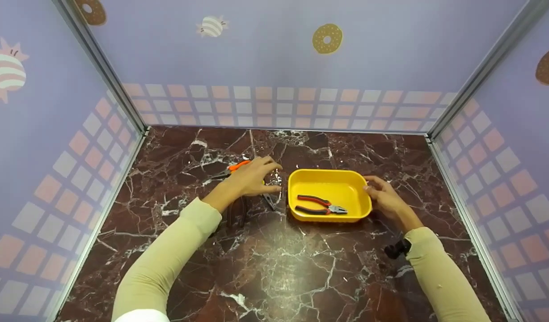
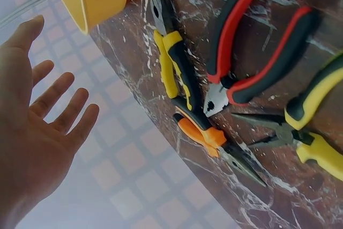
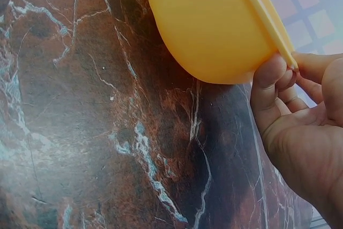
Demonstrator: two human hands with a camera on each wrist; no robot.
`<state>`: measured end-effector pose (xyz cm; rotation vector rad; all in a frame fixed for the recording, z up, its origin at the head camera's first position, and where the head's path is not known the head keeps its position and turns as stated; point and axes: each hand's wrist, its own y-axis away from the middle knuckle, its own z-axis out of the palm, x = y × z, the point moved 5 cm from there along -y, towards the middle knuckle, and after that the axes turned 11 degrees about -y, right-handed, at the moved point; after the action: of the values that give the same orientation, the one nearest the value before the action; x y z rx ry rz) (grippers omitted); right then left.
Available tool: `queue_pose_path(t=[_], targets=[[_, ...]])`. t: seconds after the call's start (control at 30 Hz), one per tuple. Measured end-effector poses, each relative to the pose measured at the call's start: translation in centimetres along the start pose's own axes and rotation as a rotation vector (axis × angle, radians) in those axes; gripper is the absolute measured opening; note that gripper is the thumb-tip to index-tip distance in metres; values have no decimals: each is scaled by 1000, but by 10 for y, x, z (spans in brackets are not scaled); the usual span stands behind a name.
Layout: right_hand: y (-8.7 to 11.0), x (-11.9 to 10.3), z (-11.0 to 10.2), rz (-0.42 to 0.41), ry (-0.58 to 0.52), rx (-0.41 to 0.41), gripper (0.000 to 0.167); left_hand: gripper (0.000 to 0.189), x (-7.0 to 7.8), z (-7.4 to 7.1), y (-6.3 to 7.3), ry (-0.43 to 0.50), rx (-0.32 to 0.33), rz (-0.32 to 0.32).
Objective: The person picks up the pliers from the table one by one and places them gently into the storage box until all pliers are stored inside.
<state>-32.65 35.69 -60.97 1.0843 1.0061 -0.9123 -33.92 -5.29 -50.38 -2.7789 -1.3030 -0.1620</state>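
While lilac panels printed with sweets, doughnuts and checks close the bay on three sides, a dark red, white-veined tabletop lies below them. Pale yellow-green sleeves cover both forearms of the person before me. Right of centre on the tabletop sits a yellow tray. Right hand: thumb and fingers clamped on the rim at the tray's right end. Left hand: thumb and fingers apart, nothing gripped, over loose tools just left of the tray. Inside the tray lie red-and-black pliers, handles to the left. About the left hand, four further pairs rest on the tabletop: a second red-and-black pair, long-nosed yellow-and-black pliers with the nose toward the tray, orange-and-black pliers, and another yellow-handled pair, jaws parted. Smallest item noted: a black device at the right wrist
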Motion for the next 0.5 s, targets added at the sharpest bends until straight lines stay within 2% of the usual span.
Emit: queue_pose_path(t=[0.27, 0.5], targets=[[-1, 1, 1, 8, -9, -2, 49, 70, -15, 8, 13, -29, -48, -38], [-2, 2, 0, 0, -3, 12, 48, 75, -26, 9, 23, -49, -54, -53]])
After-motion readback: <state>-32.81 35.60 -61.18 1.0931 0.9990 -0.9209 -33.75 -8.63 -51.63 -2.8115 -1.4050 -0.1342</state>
